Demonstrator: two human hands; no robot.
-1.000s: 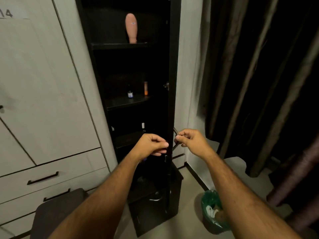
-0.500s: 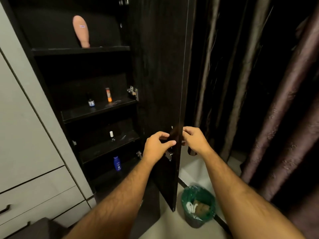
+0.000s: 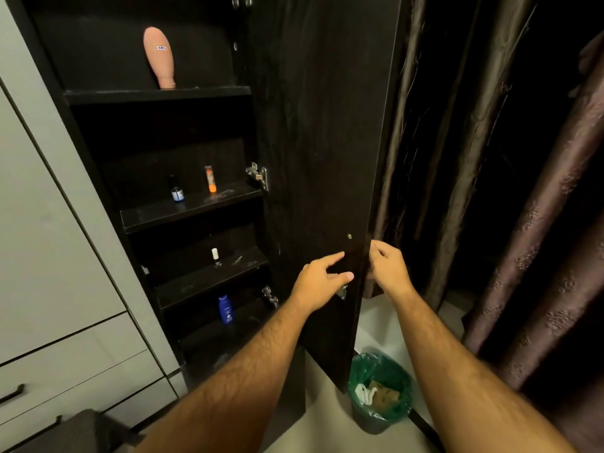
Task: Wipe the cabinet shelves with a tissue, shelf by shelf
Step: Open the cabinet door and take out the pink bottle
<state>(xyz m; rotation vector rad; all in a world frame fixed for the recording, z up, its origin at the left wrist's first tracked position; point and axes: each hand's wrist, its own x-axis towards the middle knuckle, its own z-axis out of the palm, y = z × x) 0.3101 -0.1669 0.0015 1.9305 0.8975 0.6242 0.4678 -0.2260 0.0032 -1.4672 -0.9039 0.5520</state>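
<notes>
Fingers of left hand (image 3: 322,278) lie straight on the open cabinet door (image 3: 322,152), inner side. Right hand (image 3: 389,268) fingers curl round the door's edge. No tissue to see. Shelves (image 3: 192,204) w/ small bottles sit left of door.

The cabinet door (image 3: 320,191) has swung from nearly edge-on to wide open, baring the shelves (image 3: 192,207) and their bottles. The left hand (image 3: 318,281), earlier curled at the door's edge, now lies with fingers (image 3: 340,276) loosely extended on its inner face; the right hand (image 3: 389,269) has slipped behind the edge.
</notes>
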